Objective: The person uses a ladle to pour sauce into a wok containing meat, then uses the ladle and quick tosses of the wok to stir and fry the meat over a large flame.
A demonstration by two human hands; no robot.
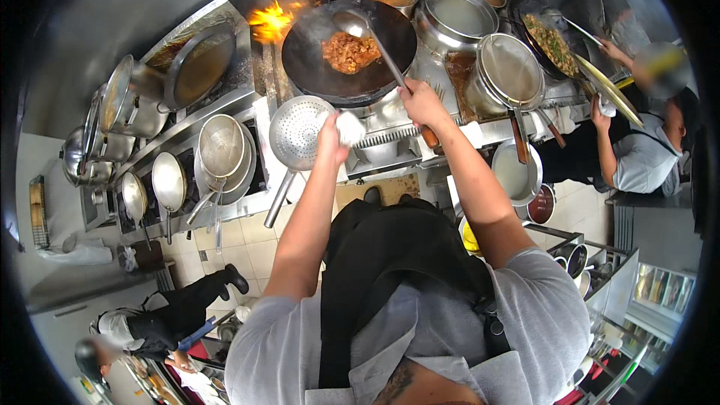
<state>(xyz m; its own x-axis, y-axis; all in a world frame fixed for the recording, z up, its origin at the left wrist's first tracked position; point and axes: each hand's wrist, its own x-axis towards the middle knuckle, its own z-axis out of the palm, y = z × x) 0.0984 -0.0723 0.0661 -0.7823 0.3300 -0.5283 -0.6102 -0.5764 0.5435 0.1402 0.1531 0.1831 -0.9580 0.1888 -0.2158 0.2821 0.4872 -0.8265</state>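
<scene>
- head view, upper middle of the frame: the wok (315, 60) sits over the burner with the brown food (350, 52) heaped at its centre, flames (271, 21) licking up at its left.
- right hand (421, 101) is closed around the ladle (358, 25) handle, bowl resting above the food.
- left hand (332, 135) clutches a white cloth (350, 127) at the wok's near rim.
- i'd say keep the cloth bunched thick and clear of the flames.

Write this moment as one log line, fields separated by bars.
left hand: holds white cloth | right hand: grips long steel ladle | black round wok: browned food, flames behind
</scene>
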